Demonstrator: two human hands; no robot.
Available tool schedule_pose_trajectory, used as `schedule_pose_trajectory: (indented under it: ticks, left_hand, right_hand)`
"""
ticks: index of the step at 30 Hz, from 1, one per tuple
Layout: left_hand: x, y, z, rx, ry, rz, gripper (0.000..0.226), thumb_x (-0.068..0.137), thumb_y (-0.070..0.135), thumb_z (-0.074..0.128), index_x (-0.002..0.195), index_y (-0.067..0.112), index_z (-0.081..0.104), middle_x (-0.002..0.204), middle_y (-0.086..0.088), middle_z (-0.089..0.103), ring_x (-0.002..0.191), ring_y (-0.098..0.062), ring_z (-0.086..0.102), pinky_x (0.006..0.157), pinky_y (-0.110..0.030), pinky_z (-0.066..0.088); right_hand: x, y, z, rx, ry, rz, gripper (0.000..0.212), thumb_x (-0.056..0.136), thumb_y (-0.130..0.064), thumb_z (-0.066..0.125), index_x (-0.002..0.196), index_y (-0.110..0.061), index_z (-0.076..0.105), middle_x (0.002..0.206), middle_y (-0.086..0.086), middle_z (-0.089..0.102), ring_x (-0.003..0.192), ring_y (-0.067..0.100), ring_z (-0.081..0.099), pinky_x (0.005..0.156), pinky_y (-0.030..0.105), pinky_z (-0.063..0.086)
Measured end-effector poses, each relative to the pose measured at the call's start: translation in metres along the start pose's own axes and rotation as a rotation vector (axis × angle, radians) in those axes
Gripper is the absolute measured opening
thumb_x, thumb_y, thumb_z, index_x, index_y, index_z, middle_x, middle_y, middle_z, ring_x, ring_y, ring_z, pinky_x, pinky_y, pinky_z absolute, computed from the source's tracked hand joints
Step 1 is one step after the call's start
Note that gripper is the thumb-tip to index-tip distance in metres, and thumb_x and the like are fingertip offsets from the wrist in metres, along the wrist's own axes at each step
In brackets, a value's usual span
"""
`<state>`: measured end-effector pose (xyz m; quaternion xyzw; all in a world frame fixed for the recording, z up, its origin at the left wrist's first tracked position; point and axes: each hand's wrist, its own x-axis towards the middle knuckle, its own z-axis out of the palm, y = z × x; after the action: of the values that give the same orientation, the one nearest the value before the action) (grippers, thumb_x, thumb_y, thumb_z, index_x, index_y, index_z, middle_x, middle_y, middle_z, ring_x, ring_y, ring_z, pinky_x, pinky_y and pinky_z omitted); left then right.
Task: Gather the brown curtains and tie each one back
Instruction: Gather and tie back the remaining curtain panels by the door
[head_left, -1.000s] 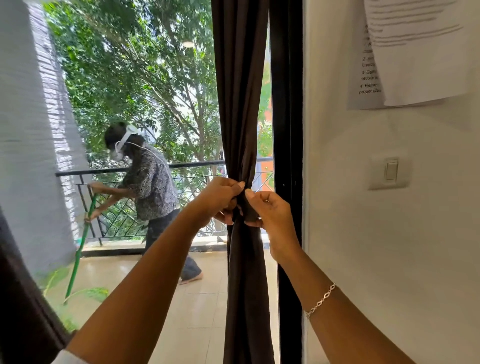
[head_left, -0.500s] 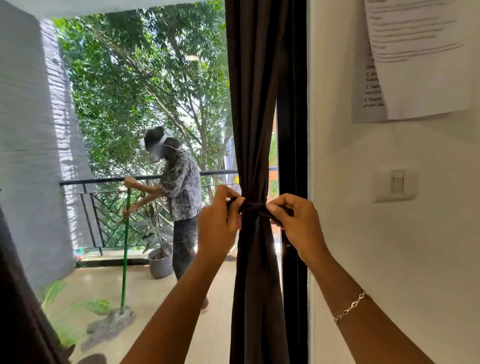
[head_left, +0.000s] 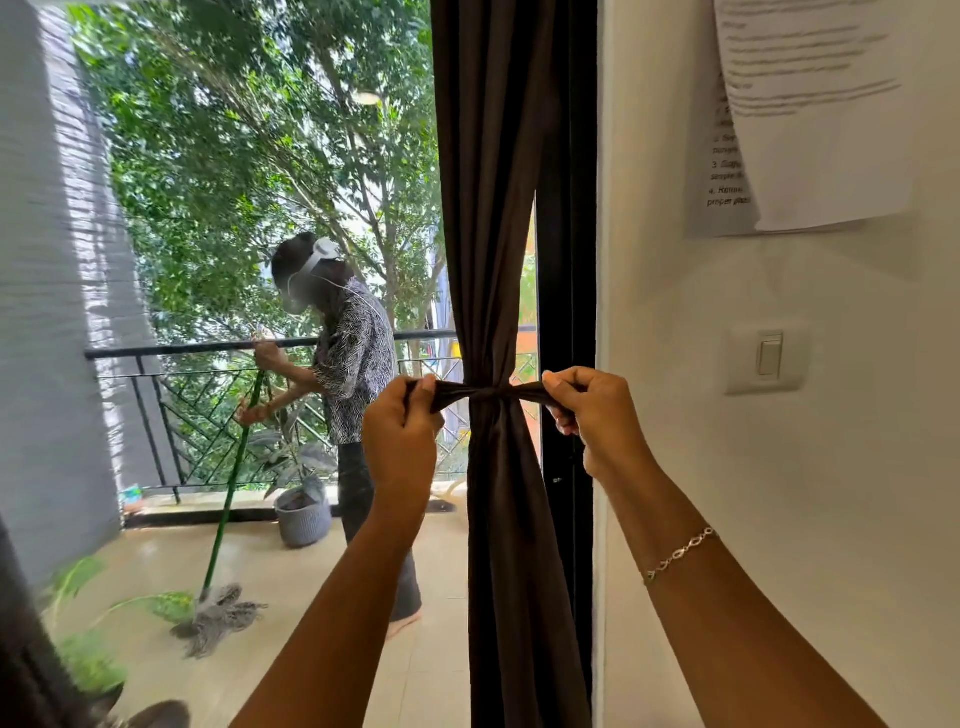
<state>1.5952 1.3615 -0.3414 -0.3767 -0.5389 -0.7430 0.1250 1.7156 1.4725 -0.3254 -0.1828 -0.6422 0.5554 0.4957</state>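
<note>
The left hand (head_left: 402, 436) and the right hand (head_left: 597, 415) are each gripping one end of a dark tie band (head_left: 488, 391), fingers curled round the cloth, holding it taut across the gathered brown curtain (head_left: 493, 208). The curtain is hanging cinched at the waist just beside the black door frame (head_left: 566, 260), next to a white wall (head_left: 779, 519) carrying a light switch (head_left: 769, 356) and papers (head_left: 815, 114). Beyond the glass, a person (head_left: 353, 374) is holding a green-handled mop (head_left: 228, 493) on the balcony (head_left: 291, 566).
</note>
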Motion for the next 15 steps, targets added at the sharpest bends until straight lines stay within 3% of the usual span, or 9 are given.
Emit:
schedule_pose_trajectory:
  ticks: [2,4,6,9,11,13,15]
  left_hand:
    - [-0.001,-0.007,0.001,-0.086,0.016,-0.035,0.032,0.094,0.013,0.049,0.064,0.022,0.055,0.050,0.010,0.049,0.044,0.001,0.043,0.047,-0.017,0.039]
    - [-0.008,-0.019,-0.001,-0.119,-0.088,-0.058,0.029,0.095,0.017,0.047,0.068,0.023,0.055,0.051,0.010,0.053,0.046,0.000,0.046,0.046,-0.014,0.039]
    - [-0.022,-0.034,-0.003,0.016,-0.265,-0.064,0.015,0.089,0.032,0.049,0.080,0.022,0.057,0.065,0.009,0.059,0.057,-0.001,0.053,0.053,-0.019,0.045]
    - [-0.049,-0.064,-0.008,0.339,-0.526,-0.056,0.037,0.073,0.044,0.058,0.097,0.015,0.060,0.089,-0.001,0.062,0.082,-0.012,0.058,0.074,-0.028,0.046]
    - [-0.065,-0.077,-0.007,0.504,-0.671,-0.063,0.042,0.079,0.047,0.059,0.100,0.011,0.063,0.094,-0.008,0.066,0.090,-0.021,0.062,0.077,-0.034,0.048]
    - [-0.075,-0.083,-0.002,0.743,-0.714,-0.050,0.041,0.092,0.045,0.045,0.101,0.009,0.063,0.098,-0.013,0.067,0.095,-0.029,0.062,0.074,-0.035,0.042]
    - [-0.083,-0.087,0.001,0.925,-0.671,0.001,0.042,0.097,0.040,0.034,0.103,0.008,0.061,0.101,-0.015,0.066,0.098,-0.032,0.060,0.072,-0.035,0.037]
  right_hand:
    - [-0.003,0.006,0.004,0.072,-0.040,0.071,0.025,0.092,-0.009,0.054,0.067,-0.007,0.056,0.055,0.006,0.046,0.044,0.012,0.038,0.047,0.022,0.034]
    - [-0.010,0.016,0.006,0.125,-0.144,0.157,0.021,0.093,-0.016,0.053,0.074,-0.008,0.056,0.064,0.006,0.049,0.049,0.012,0.042,0.049,0.022,0.037]
    - [-0.020,0.028,0.005,0.110,-0.255,0.238,0.017,0.092,-0.027,0.054,0.090,-0.010,0.057,0.074,0.001,0.050,0.055,0.010,0.046,0.051,0.022,0.038]
    - [-0.030,0.041,0.006,-0.012,-0.340,0.244,0.022,0.086,-0.034,0.062,0.098,-0.017,0.058,0.073,-0.007,0.054,0.056,0.006,0.048,0.050,0.018,0.036]
    - [-0.035,0.048,0.010,-0.117,-0.363,0.202,0.022,0.081,-0.032,0.069,0.096,-0.019,0.061,0.077,-0.007,0.062,0.056,-0.001,0.057,0.050,0.013,0.041]
    - [-0.038,0.056,0.015,-0.281,-0.362,0.159,0.038,0.074,-0.035,0.075,0.104,-0.017,0.060,0.094,-0.003,0.067,0.080,0.003,0.065,0.071,0.018,0.051]
    - [-0.040,0.065,0.018,-0.436,-0.328,0.132,0.055,0.069,-0.040,0.078,0.112,-0.016,0.055,0.105,-0.003,0.064,0.097,0.013,0.062,0.088,0.029,0.050]
